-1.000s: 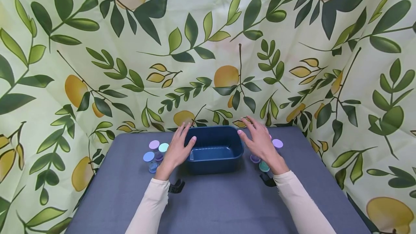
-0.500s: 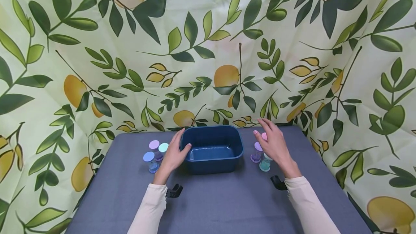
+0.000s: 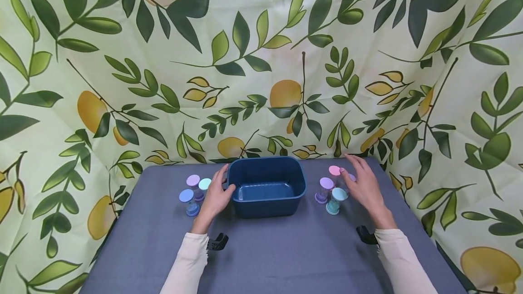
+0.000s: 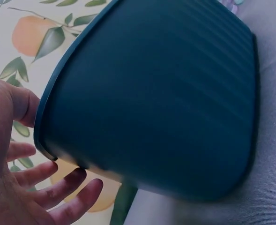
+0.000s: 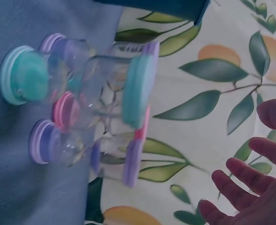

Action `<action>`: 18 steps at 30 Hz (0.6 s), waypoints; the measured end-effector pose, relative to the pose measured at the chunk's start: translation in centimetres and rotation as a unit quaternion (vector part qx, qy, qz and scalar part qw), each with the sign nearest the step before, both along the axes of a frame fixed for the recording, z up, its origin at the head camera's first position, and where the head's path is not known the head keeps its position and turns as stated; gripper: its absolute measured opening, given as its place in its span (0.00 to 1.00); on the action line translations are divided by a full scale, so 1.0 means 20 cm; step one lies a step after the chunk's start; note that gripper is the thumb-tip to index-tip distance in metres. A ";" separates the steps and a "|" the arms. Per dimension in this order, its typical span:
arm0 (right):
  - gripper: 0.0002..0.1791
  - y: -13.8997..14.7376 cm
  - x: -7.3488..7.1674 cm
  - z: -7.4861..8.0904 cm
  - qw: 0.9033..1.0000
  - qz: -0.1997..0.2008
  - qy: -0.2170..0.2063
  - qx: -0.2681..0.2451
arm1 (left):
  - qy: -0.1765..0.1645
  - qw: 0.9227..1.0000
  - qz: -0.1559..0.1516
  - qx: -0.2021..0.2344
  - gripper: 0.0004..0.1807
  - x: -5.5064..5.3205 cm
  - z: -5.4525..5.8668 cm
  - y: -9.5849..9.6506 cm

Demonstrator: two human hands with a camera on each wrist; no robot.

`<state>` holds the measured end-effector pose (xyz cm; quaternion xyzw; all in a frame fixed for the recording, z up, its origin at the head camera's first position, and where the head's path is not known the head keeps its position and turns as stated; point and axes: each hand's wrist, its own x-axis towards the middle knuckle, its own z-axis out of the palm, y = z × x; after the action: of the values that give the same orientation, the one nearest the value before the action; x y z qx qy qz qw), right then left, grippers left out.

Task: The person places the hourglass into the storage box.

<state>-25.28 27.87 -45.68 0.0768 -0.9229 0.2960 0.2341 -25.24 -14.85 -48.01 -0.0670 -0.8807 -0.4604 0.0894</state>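
A deep dark-blue plastic bin (image 3: pixel 265 208) stands at the table's back middle. My left hand (image 3: pixel 214 198) is at its left rim, fingers spread loosely outside the back corner. In the left wrist view, the thumb (image 4: pixel 24 105) passes partly behind the rim; firm contact cannot be told. My right hand (image 3: pixel 363 188) hovers over the right group of sand timers, fingers extended, holding nothing. This group has teal (image 3: pixel 336 201), purple (image 3: pixel 324 190) and pink (image 3: pixel 334 171) ones, plus another purple one (image 3: pixel 352 178) partly hidden by the hand. Their clear bodies stand upright.
Left of the bin stand three more timers: blue (image 3: pixel 189 202), purple (image 3: pixel 194 181) and mint (image 3: pixel 205 184), the mint one partly behind my left hand. A grey-blue cloth covers the table (image 3: pixel 282 253). A lemon-print fabric wall (image 3: pixel 245 80) rises behind and at both sides.
My right hand has moved right, away from the bin and across the right timers, uncovering several of them. My left hand has lowered slightly beside the bin's left rim. The bin has stayed put.
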 end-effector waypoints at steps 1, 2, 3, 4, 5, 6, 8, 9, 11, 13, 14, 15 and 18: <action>0.29 0.01 0.00 -0.01 1.000 -0.004 -0.002 -0.003 | 0.000 1.000 0.002 0.002 0.36 0.00 -0.01 0.00; 0.28 0.02 0.01 -0.02 1.000 -0.008 -0.003 -0.006 | 0.000 1.000 0.004 0.006 0.36 -0.01 -0.01 0.00; 0.28 0.03 0.01 -0.02 1.000 -0.012 -0.007 -0.008 | -0.004 1.000 0.008 0.006 0.36 -0.01 -0.02 -0.01; 0.28 0.04 0.01 -0.03 1.000 -0.016 -0.011 -0.010 | -0.006 1.000 0.010 0.007 0.36 -0.01 -0.02 -0.01; 0.28 0.05 0.02 -0.04 1.000 -0.019 -0.013 -0.012 | -0.008 1.000 0.012 0.006 0.36 -0.01 -0.03 -0.01; 0.28 0.06 0.02 -0.05 1.000 -0.022 -0.016 -0.014 | -0.010 1.000 0.014 0.004 0.35 -0.01 -0.03 -0.01; 0.28 0.08 0.02 -0.06 0.999 -0.026 -0.020 -0.017 | -0.017 1.000 0.015 0.003 0.35 -0.01 -0.03 -0.01; 0.28 0.08 0.03 -0.07 0.999 -0.027 -0.021 -0.018 | -0.019 1.000 0.016 0.001 0.34 -0.01 -0.04 -0.01; 0.28 0.09 0.03 -0.08 0.999 -0.030 -0.027 -0.020 | -0.022 1.000 0.015 -0.001 0.34 -0.01 -0.04 -0.01; 0.28 0.10 0.03 -0.09 0.999 -0.033 -0.035 -0.022 | -0.028 0.999 0.015 0.003 0.33 -0.01 -0.05 -0.01; 0.29 0.11 0.04 -0.10 0.998 -0.036 -0.041 -0.022 | -0.031 0.999 0.015 0.005 0.33 -0.02 -0.06 -0.02; 0.29 0.11 0.04 -0.11 0.998 -0.038 -0.047 -0.024 | -0.033 0.999 0.014 0.007 0.33 -0.02 -0.06 -0.02; 0.29 0.13 0.04 -0.12 0.997 -0.046 -0.060 -0.029 | -0.032 0.999 0.008 0.019 0.33 -0.02 -0.07 -0.02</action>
<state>-24.47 30.44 -48.18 0.0097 -0.9289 0.3156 0.1938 -25.67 -15.27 -49.35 -0.0439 -0.8745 -0.4785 0.0660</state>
